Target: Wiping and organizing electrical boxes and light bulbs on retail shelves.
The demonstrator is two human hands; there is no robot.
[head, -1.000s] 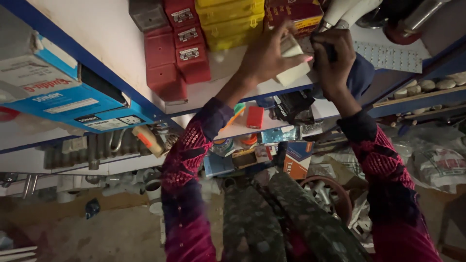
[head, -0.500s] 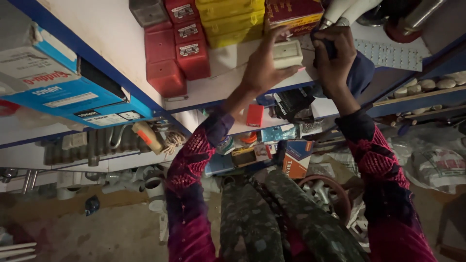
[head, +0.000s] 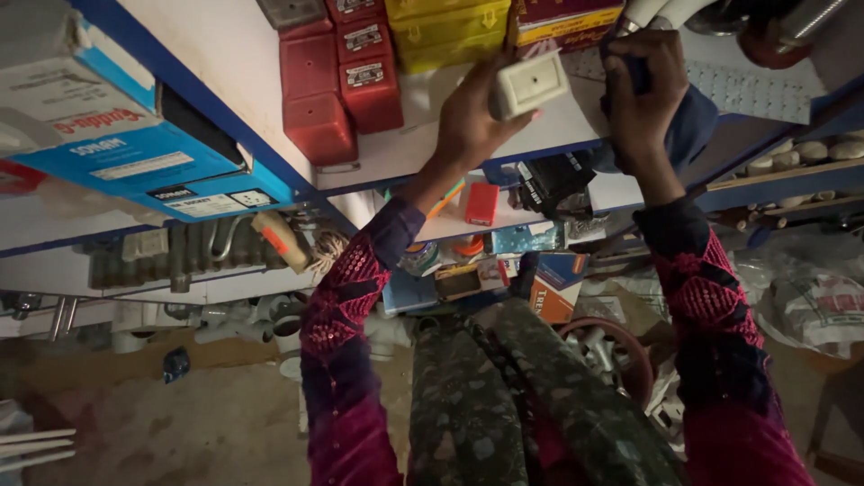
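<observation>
Two hands work at the white shelf board with the blue front edge [head: 378, 171] in the upper middle of the frame. The left hand [head: 472, 121] pinches a small cream-white rectangular plastic box [head: 529, 84] between thumb and fingertips, holding it tilted just above the board, right of the red plastic boxes [head: 346, 85] and below the yellow cardboard cartons [head: 447, 31]. The right hand [head: 643, 85] is curled closed around a dark blue object [head: 635, 72] at the upper right; what that object is cannot be told, since the fingers cover most of it.

Procedure for good handling, as judged from this view:

1. Keep the grip on the cream-white box at its short sides, so the face with the raised square stays visible and the thumb does not slip across smooth plastic.
2. Level the box before it meets the shelf board; a tilted box is likely to rock on one corner.
3. Hold the wrist clear of the red and yellow stacks. They stand close together near the front edge, and a nudge could push one off.
4. Keep the right hand steady on its hold, so the body does not lean into the lower shelf of small coloured packets [head: 504, 243].
</observation>
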